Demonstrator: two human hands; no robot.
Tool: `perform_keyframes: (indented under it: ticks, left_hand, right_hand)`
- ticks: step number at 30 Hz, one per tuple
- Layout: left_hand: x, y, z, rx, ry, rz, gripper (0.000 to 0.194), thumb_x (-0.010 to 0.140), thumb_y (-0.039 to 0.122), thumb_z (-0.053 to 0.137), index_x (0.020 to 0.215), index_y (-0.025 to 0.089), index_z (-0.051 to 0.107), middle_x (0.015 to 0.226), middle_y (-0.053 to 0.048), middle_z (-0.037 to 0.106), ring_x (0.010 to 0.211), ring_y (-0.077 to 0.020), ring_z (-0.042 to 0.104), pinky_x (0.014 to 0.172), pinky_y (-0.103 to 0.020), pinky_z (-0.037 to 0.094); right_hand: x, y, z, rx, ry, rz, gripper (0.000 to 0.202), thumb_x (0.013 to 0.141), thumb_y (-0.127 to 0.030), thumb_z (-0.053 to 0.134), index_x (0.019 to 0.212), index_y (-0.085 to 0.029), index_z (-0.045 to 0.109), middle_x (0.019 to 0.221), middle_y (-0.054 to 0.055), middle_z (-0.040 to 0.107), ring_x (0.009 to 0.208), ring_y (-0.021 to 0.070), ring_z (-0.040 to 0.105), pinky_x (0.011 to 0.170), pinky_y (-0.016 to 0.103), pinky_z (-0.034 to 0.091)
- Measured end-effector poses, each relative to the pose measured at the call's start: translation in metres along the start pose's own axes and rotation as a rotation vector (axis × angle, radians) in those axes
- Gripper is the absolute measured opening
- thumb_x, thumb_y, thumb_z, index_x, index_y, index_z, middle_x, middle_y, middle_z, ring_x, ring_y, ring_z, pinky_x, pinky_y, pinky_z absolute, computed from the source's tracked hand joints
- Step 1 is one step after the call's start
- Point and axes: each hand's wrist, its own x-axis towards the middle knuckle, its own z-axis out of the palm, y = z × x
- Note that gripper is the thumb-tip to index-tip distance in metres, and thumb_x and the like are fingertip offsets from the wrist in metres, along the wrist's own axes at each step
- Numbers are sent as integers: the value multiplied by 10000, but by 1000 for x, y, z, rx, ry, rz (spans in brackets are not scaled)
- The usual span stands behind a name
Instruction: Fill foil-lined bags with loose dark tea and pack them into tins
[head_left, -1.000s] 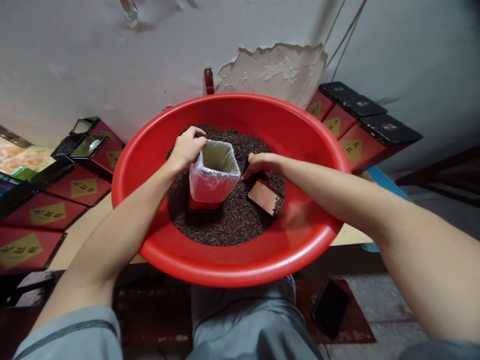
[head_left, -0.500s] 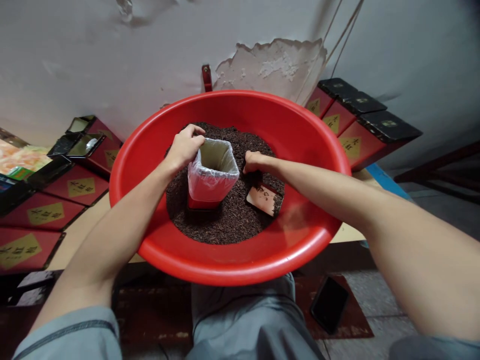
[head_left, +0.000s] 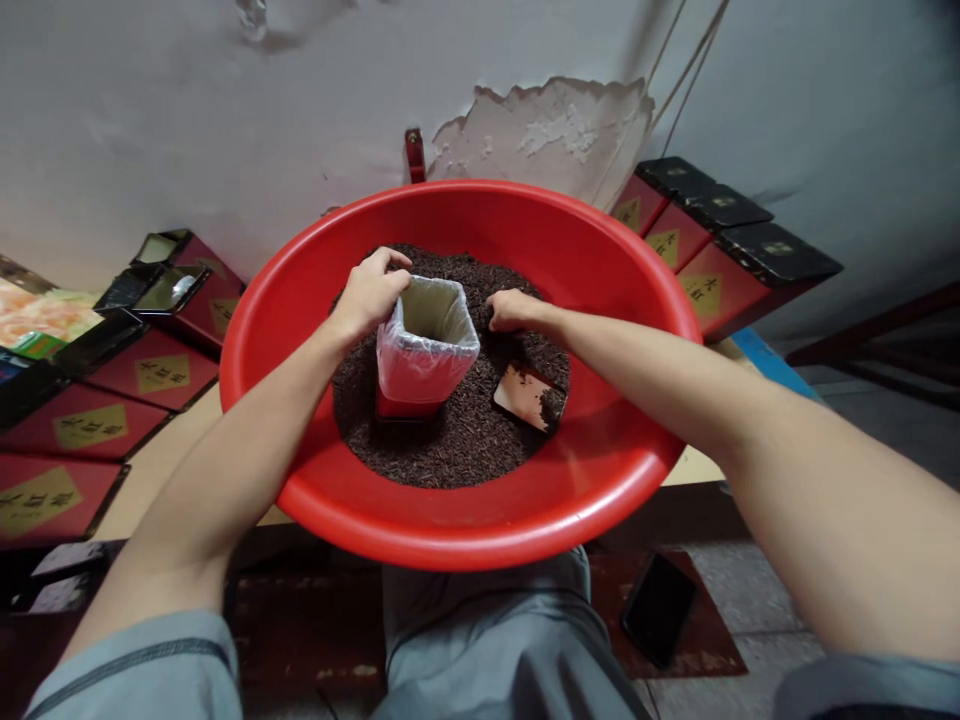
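A large red basin holds loose dark tea-like leaves. On the leaves stands an upright red tin, its mouth open and lined with clear plastic folded over the rim. My left hand grips the tin's back left rim, thumb and fingers around the edge. Right of the tin, my right hand is closed at the surface of the leaves; what it holds, if anything, is hidden. Just below that hand lies a shallow pinkish lid or scoop, with some leaves on it.
Several red tins lie at the left, two with open mouths. Black-lidded red tins stand at the right by the peeling wall. A dark phone rests on the brown bench below the basin.
My right hand has shifted slightly up and back over the leaves. Fewer leaves lie across the left part of the pinkish piece. My left hand and the tin stay nearly still.
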Motion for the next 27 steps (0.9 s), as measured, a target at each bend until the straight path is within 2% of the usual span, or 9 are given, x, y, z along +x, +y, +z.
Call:
perform_keyframes:
  ticks: [2, 5, 9, 13, 18, 23, 27]
  left_hand:
    - [0, 1, 0, 6, -3, -7, 389, 763, 238, 541, 1104, 173, 719, 1206, -107, 765, 1119, -277, 659, 1072, -428, 508]
    - [-1, 2, 0, 7, -12, -14, 395, 772, 231, 545, 1117, 167, 725, 1250, -113, 756, 1151, -283, 654, 1090, -424, 499]
    - [0, 3, 1, -3, -26, -8, 401, 767, 217, 551, 1118, 161, 736, 1268, -116, 751, 1187, -291, 646, 1112, -417, 484]
    - [2, 3, 3, -8, -29, 5, 372, 780, 223, 546, 1098, 176, 734, 1276, -103, 749, 1220, -290, 634, 1124, -407, 478]
    - [-1, 1, 1, -22, -50, 10, 289, 830, 255, 545, 1054, 173, 708, 1226, -102, 769, 1170, -290, 651, 1077, -420, 508]
    - [0, -2, 0, -18, -57, 24, 277, 863, 278, 524, 1049, 167, 696, 1234, -123, 775, 1139, -308, 660, 1028, -431, 526]
    - [2, -5, 2, 13, -69, 9, 266, 879, 303, 520, 1018, 158, 694, 1211, -154, 782, 1100, -315, 680, 990, -430, 541]
  right_hand:
    - [-2, 1, -14, 49, 28, -13, 438, 933, -136, 687, 1370, -140, 689, 1114, 131, 784, 893, 224, 751, 692, 276, 603]
    - [-11, 2, -40, 211, 90, -81, 376, 959, -214, 700, 1334, -189, 699, 1090, 91, 774, 843, 180, 714, 640, 240, 564]
    - [-39, -6, -75, 308, 153, -237, 321, 960, -247, 719, 1281, -236, 719, 1080, 38, 763, 890, 176, 708, 736, 261, 574]
    - [-70, -33, -98, 114, 141, -383, 389, 884, -319, 828, 1254, -239, 739, 1074, 0, 748, 996, 205, 713, 859, 300, 575]
    - [-86, -66, -104, -82, 140, -580, 435, 794, -273, 882, 1212, -234, 769, 1098, -17, 757, 1117, 248, 711, 957, 302, 540]
    - [-83, -78, -104, -89, 76, -621, 405, 791, -357, 881, 1164, -226, 796, 1085, -28, 766, 1129, 249, 722, 957, 285, 534]
    - [-81, -80, -106, -69, 84, -635, 328, 826, -322, 848, 1124, -192, 805, 1064, -23, 764, 1159, 257, 711, 1000, 315, 522]
